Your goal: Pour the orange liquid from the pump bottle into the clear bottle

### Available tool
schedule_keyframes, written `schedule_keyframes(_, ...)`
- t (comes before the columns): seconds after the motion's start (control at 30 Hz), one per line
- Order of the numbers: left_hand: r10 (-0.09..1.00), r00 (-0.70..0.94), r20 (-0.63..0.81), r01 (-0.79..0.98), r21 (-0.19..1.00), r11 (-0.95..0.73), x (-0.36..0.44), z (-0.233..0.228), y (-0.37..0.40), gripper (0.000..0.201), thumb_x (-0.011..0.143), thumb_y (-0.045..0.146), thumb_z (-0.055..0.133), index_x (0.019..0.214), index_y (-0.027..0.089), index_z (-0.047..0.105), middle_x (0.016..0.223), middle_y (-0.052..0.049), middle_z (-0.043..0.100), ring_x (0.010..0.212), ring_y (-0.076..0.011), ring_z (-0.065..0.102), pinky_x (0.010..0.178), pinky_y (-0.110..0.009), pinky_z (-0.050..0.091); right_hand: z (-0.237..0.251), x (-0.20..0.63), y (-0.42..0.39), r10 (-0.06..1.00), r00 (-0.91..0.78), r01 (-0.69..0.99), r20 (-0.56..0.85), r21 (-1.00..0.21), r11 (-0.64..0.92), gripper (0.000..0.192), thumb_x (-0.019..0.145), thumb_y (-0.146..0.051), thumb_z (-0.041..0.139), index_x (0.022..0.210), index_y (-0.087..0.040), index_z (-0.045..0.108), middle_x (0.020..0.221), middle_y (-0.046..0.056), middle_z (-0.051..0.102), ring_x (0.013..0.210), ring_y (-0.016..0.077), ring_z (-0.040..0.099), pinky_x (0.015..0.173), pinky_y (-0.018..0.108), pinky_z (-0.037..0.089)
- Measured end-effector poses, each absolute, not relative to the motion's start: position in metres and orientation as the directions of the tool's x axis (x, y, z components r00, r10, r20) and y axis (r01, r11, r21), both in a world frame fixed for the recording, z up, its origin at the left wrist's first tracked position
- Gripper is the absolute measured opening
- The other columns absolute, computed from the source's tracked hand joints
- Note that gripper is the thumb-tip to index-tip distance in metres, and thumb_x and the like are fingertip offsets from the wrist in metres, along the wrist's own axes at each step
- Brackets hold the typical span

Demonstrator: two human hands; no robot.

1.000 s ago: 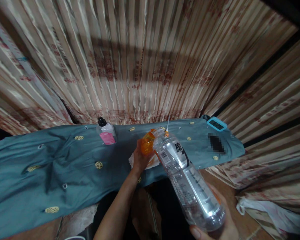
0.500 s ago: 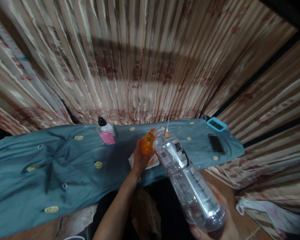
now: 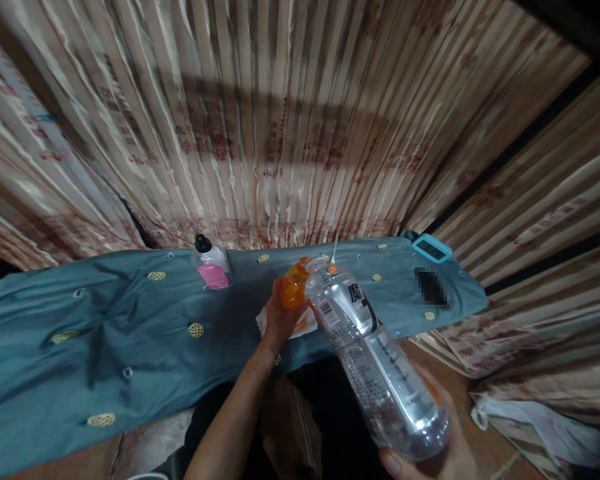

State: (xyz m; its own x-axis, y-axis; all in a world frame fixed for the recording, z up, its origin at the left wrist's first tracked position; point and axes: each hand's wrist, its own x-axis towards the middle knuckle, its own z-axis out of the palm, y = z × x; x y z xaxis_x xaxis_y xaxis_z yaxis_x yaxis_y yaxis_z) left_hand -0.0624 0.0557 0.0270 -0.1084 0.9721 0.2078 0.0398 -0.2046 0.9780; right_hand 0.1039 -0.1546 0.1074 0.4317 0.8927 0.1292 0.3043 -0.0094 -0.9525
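Observation:
A large clear plastic bottle (image 3: 365, 347) with a silver label lies tilted in my right hand (image 3: 440, 440), its neck pointing up and left. My right fingers wrap round its base end. My left hand (image 3: 279, 317) is closed on a small translucent orange bottle (image 3: 294, 285). The clear bottle's mouth meets or overlaps the top of the orange one; whether they touch I cannot tell. Beneath my left hand lies a white tissue (image 3: 305, 325) with an orange-brown mark. Just beyond the clear bottle's neck a thin white stick (image 3: 335, 250) stands up from a small orange piece.
A clear bottle with a pink label and black cap (image 3: 213, 267) stands on the teal patterned cloth (image 3: 145, 320). At the right are a blue-framed device (image 3: 431, 249) and a pixelated dark object (image 3: 431, 287). A pleated curtain (image 3: 260, 120) hangs behind; a white bag (image 3: 545, 427) lies lower right.

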Motion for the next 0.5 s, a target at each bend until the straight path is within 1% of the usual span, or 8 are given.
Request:
schedule_keyframes(0.07,0.974,-0.111,0.198,0.046,0.980,-0.194,-0.0624,0.0266,0.0557,0.051,0.067,0.038,0.079,0.107,0.022,0.051,0.097,-0.003,0.070,0.082,-0.0203,0.068,0.074,-0.033,0.055,0.1066,0.1044,-0.1546,0.892,0.430,0.304,0.139,-0.953,0.002,0.084,0.070,-0.059,0.081,0.139,-0.025,0.047,0.127,0.008,0.070,0.113,0.0273,0.071,0.092,0.029,0.058)
schedule_keyframes(0.23,0.976,-0.081,0.202,0.006,0.979,-0.203,-0.0626,0.0260,0.0558,0.052,0.068,0.039,0.078,0.108,0.022,0.050,0.096,-0.002,0.069,0.080,-0.0194,0.067,0.071,-0.032,0.055,0.1042,0.1040,-0.1548,0.879,0.459,0.299,0.133,-0.954,-0.012,0.085,0.067,-0.059,0.082,0.137,-0.024,0.049,0.133,0.011,0.066,0.120,0.0315,0.067,0.095,0.034,0.057)
schedule_keyframes(0.5,0.973,-0.081,0.216,0.036,0.976,-0.214,-0.0630,0.0265,0.0556,0.048,0.068,0.038,0.076,0.106,0.023,0.050,0.095,-0.003,0.069,0.079,-0.0192,0.066,0.069,-0.031,0.053,0.1039,0.1031,-0.1545,0.866,0.480,0.293,0.139,-0.956,-0.009,0.083,0.064,-0.056,0.084,0.134,-0.026,0.052,0.133,0.008,0.067,0.122,0.0297,0.066,0.099,0.032,0.054)
